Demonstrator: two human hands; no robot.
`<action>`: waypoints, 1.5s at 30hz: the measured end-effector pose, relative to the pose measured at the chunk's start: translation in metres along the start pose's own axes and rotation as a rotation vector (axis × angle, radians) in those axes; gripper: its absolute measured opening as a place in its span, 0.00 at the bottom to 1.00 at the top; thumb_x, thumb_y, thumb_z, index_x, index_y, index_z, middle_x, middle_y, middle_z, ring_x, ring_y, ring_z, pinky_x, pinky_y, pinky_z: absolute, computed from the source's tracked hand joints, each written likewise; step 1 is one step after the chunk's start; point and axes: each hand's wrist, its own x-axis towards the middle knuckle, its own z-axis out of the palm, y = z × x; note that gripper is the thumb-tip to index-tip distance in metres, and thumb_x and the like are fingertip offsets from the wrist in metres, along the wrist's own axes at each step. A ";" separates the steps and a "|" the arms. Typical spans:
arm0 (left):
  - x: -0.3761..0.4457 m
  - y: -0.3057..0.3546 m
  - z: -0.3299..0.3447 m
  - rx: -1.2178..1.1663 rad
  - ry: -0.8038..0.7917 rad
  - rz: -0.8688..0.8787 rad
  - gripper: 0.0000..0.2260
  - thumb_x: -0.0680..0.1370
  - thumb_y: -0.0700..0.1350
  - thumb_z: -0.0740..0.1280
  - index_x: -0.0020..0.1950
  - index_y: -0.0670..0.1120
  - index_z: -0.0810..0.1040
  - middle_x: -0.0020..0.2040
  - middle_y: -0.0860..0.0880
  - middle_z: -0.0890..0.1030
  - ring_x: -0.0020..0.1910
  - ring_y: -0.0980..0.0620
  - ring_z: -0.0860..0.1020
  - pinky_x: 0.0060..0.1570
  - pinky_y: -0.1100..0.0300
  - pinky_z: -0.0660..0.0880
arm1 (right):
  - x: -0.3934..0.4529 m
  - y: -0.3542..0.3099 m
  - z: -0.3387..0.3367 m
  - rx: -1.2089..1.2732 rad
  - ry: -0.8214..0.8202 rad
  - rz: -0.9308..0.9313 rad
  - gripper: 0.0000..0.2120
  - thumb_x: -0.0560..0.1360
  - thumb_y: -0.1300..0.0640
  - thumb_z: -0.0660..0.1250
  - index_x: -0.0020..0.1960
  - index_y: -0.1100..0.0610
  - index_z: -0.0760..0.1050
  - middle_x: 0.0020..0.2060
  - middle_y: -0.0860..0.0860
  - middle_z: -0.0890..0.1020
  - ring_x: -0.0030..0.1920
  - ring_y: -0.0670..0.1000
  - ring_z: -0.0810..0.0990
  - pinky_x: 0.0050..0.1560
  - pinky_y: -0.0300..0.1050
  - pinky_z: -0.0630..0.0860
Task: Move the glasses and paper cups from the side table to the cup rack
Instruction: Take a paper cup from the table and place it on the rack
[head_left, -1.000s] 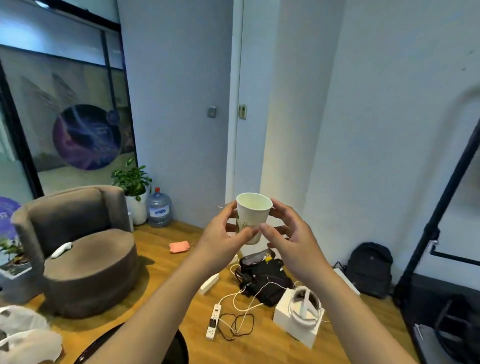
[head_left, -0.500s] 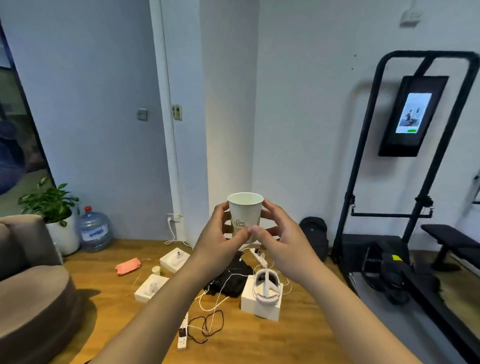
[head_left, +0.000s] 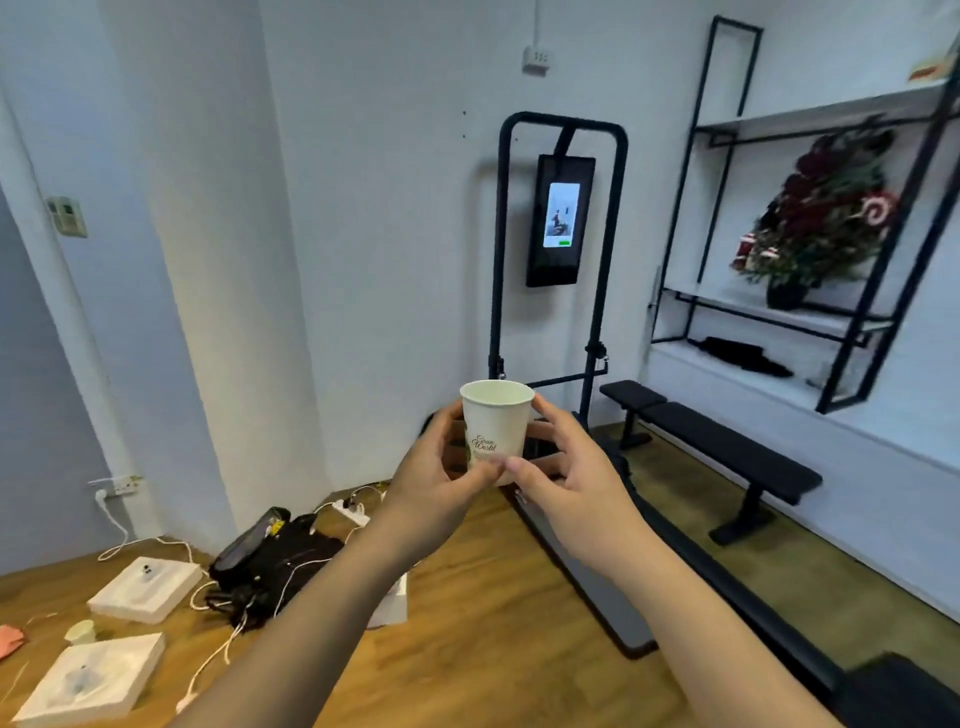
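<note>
Paper cup (head_left: 496, 427) upright, gripped between left hand (head_left: 435, 470), right hand (head_left: 570, 474)

We can't see the paper cup (head_left: 493, 431) base behind both thumbs; flowers (head_left: 826, 218) blurred, white tray (head_left: 88, 680) cut off at the bottom-left edge.

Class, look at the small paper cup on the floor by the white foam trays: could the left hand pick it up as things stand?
Probably not: both the left hand and the right hand grip the held paper cup, and the small cup on the floor sits far below.
</note>
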 end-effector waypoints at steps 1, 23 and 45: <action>0.002 0.004 0.015 -0.008 -0.025 0.009 0.23 0.73 0.64 0.72 0.63 0.79 0.66 0.59 0.74 0.77 0.59 0.69 0.78 0.49 0.69 0.79 | -0.006 0.002 -0.014 -0.018 0.028 0.007 0.30 0.77 0.45 0.71 0.73 0.32 0.61 0.64 0.35 0.75 0.57 0.44 0.81 0.57 0.48 0.81; -0.037 0.149 0.501 -0.355 -0.410 0.161 0.28 0.74 0.50 0.77 0.72 0.58 0.70 0.62 0.60 0.82 0.61 0.58 0.82 0.54 0.65 0.79 | -0.233 0.081 -0.444 -0.181 0.477 0.141 0.25 0.77 0.48 0.71 0.61 0.24 0.63 0.57 0.30 0.76 0.52 0.37 0.79 0.46 0.37 0.80; 0.086 0.211 1.010 -0.435 -0.644 0.183 0.25 0.77 0.50 0.74 0.71 0.64 0.71 0.61 0.66 0.80 0.60 0.63 0.79 0.48 0.69 0.78 | -0.283 0.277 -0.892 -0.269 0.757 0.285 0.29 0.76 0.50 0.74 0.71 0.38 0.65 0.57 0.38 0.78 0.48 0.40 0.82 0.43 0.36 0.80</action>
